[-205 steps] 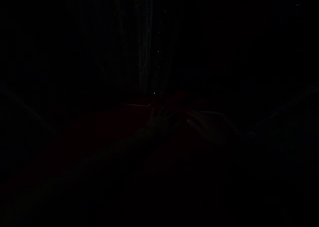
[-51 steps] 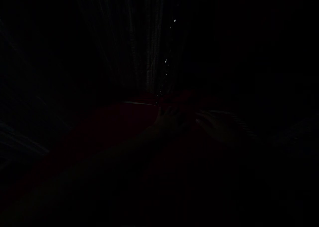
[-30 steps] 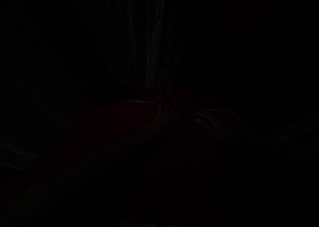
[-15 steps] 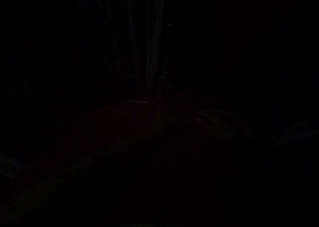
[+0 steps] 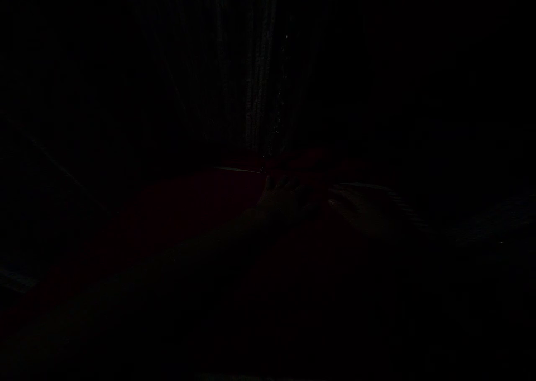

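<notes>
The view is very dark, and only faint outlines show. From the lower left my left arm reaches to the middle, where my left hand [image 5: 282, 199] rests on a dark red cloth-like surface [image 5: 188, 208]. Its fingers point away from me and look slightly apart, with nothing visible in them. To its right is my right hand [image 5: 364, 211], fingertips turned toward the left one. A thin pale edge [image 5: 364, 185] runs just beyond that hand. Darkness hides whether its fingers hold anything.
A thin pale strip [image 5: 238, 169] crosses the red surface beyond my left hand. Behind it rise faint upright folds [image 5: 255, 91], perhaps fabric, with a line of small glints [image 5: 276, 129] beside them. A dim textured patch [image 5: 494, 216] lies at the right.
The picture has become a little darker. Both hands stay in nearly the same place.
</notes>
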`<state>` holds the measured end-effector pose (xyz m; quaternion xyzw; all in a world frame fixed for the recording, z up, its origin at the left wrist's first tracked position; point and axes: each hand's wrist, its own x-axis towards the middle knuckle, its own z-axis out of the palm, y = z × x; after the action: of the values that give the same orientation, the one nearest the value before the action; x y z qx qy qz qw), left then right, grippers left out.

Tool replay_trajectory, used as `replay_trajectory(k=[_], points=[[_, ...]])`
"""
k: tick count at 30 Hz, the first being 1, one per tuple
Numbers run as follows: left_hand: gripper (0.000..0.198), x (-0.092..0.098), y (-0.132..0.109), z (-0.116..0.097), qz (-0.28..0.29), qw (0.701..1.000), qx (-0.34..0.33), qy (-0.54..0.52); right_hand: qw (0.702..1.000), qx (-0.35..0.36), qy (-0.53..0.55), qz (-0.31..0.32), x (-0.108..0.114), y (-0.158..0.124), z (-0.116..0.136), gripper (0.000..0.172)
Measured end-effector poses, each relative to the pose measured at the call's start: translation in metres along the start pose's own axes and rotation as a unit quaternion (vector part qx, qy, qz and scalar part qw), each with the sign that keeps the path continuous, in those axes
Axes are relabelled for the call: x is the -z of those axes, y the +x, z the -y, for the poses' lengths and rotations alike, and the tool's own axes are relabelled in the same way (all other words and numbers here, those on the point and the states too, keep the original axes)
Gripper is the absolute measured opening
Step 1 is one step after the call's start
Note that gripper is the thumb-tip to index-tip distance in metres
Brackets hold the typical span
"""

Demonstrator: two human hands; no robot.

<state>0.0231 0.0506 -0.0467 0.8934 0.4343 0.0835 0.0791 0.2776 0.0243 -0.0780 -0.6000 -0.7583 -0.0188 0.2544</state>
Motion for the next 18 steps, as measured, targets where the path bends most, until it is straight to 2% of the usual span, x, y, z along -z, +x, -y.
replay_trajectory(k=[5, 14, 18], points=[[0.068, -0.0013, 0.0022, 0.0010, 0.003, 1.000, 0.003, -0.009, 1.000, 0.013, -0.003, -0.014, 0.0000, -0.0011, 0.0020, 0.060], [0.069, -0.0035, 0.0020, 0.0021, -0.009, 1.000, -0.003, -0.005, 0.999, -0.012, 0.032, -0.017, -0.0065, -0.0020, -0.0022, 0.063], [0.067, -0.0011, 0.0010, -0.0004, -0.002, 1.000, 0.006, -0.005, 1.000, 0.007, 0.003, -0.008, -0.0040, -0.0013, -0.0017, 0.057]])
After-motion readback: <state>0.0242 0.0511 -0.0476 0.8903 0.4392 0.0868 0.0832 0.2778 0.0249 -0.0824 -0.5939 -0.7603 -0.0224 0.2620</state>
